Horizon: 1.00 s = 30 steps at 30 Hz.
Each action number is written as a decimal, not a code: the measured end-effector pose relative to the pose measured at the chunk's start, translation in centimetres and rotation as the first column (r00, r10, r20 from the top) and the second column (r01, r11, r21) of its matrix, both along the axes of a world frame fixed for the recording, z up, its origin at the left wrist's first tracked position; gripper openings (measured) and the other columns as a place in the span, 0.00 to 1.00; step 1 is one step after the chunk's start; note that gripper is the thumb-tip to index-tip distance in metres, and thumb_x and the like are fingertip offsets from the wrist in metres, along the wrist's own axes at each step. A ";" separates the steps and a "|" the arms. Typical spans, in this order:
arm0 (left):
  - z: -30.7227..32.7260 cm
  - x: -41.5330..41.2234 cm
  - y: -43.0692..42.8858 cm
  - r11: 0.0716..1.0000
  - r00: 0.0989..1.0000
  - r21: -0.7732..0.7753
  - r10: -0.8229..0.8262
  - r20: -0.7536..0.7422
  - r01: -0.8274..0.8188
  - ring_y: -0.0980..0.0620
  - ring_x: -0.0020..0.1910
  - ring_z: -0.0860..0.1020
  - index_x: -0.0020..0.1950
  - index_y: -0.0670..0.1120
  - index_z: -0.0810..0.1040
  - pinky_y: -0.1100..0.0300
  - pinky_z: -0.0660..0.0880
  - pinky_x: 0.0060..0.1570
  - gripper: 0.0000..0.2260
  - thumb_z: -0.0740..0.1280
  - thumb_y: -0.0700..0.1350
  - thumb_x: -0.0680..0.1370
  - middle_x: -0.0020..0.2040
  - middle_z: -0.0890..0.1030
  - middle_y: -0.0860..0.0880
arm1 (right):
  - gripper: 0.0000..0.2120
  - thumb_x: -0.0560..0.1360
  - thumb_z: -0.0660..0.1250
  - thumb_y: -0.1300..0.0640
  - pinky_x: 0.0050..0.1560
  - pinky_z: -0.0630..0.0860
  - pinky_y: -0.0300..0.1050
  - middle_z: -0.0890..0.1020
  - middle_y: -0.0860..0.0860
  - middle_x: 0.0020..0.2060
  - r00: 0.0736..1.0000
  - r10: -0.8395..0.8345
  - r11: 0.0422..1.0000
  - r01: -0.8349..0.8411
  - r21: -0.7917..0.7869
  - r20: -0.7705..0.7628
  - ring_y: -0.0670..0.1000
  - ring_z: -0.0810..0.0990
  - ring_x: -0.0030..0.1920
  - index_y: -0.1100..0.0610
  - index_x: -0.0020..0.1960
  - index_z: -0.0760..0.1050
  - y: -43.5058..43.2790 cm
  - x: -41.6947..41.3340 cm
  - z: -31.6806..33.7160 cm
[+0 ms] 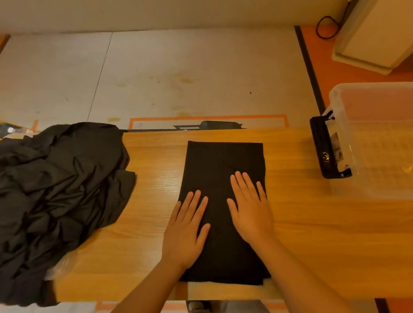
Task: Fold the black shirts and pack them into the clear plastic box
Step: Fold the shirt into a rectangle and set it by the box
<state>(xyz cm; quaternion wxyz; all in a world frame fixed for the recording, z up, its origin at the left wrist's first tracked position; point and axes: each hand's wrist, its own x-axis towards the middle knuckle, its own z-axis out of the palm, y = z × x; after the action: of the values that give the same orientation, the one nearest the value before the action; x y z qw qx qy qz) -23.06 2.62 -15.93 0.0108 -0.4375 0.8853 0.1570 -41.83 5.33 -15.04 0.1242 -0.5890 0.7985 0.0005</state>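
Observation:
A black shirt [222, 163], folded into a long narrow rectangle, lies flat on the wooden table [319, 230] in front of me. My left hand [186, 230] presses flat on its left edge with straight fingers. My right hand [249, 208] lies flat on its right half, fingers spread. A heap of unfolded black shirts [45, 191] covers the table's left end. The clear plastic box [388, 141] stands at the right end of the table, with nothing black visible inside.
A black latch handle [323, 150] hangs on the box's near-left side. Beyond the table is a pale floor with orange tape lines [204, 119]. A white cabinet [378, 34] stands at the far right. My legs show below the table's near edge.

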 end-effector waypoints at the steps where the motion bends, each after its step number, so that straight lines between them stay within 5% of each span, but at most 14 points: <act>1: 0.0 0.1 0.1 1.000 1.000 0.004 0.003 0.008 -0.003 0.52 0.79 0.46 0.79 0.50 0.53 0.52 0.48 0.75 0.25 0.50 0.55 0.83 0.80 0.51 0.50 | 0.28 0.82 0.48 0.45 0.75 0.38 0.51 0.45 0.48 0.77 1.000 -0.021 1.000 0.021 0.009 -0.011 0.47 0.39 0.76 0.49 0.76 0.40 0.2 -0.9 0.1; 5: 0.8 -0.9 -0.7 0.999 0.998 0.021 0.039 -0.048 -0.038 0.54 0.78 0.43 0.79 0.50 0.50 0.52 0.45 0.75 0.27 0.47 0.57 0.82 0.80 0.49 0.51 | 0.28 0.82 0.46 0.44 0.74 0.36 0.50 0.42 0.49 0.78 0.994 -0.111 0.992 0.112 0.056 -0.023 0.48 0.35 0.74 0.50 0.74 0.34 0.0 -3.0 1.3; 10: 3.0 -5.7 -6.4 0.999 0.980 -0.039 0.020 -0.199 -0.028 0.57 0.78 0.40 0.79 0.48 0.46 0.59 0.39 0.76 0.26 0.46 0.54 0.82 0.79 0.44 0.52 | 0.27 0.83 0.48 0.46 0.75 0.38 0.49 0.48 0.50 0.78 0.999 -0.039 0.986 0.044 -0.163 0.036 0.48 0.40 0.76 0.53 0.78 0.44 -4.7 -1.6 3.1; 17: -0.1 -8.0 -11.6 0.986 0.988 -0.090 -0.143 -0.053 0.138 0.54 0.78 0.44 0.79 0.47 0.48 0.54 0.42 0.76 0.28 0.44 0.57 0.81 0.80 0.51 0.48 | 0.28 0.83 0.42 0.44 0.76 0.36 0.51 0.41 0.49 0.78 0.997 0.075 0.997 -0.075 0.015 -0.028 0.49 0.36 0.77 0.53 0.78 0.38 -8.4 -3.3 0.5; 25: -0.7 -7.7 -11.9 0.983 0.984 -0.048 0.179 0.007 -0.179 0.52 0.78 0.37 0.80 0.49 0.43 0.54 0.36 0.75 0.41 0.49 0.71 0.76 0.80 0.41 0.51 | 0.29 0.82 0.44 0.42 0.77 0.39 0.53 0.42 0.50 0.78 0.993 -0.101 0.994 0.104 0.042 -0.053 0.51 0.38 0.77 0.52 0.78 0.40 -9.1 -7.9 -0.1; 30: 1.0 -7.6 -10.8 0.947 0.938 0.046 0.321 -0.133 -0.317 0.53 0.78 0.38 0.79 0.47 0.39 0.55 0.37 0.75 0.38 0.53 0.64 0.80 0.80 0.41 0.49 | 0.30 0.82 0.43 0.42 0.76 0.39 0.51 0.41 0.51 0.78 0.972 -0.234 0.972 0.234 0.010 0.005 0.51 0.38 0.77 0.53 0.77 0.36 -7.0 -9.0 2.0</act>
<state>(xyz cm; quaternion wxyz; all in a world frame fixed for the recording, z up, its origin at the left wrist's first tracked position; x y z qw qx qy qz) -30.61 -8.18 -14.96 -0.0712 -0.5630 0.7994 0.1971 -50.87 -1.66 -13.07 0.1285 -0.4901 0.8621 -0.0123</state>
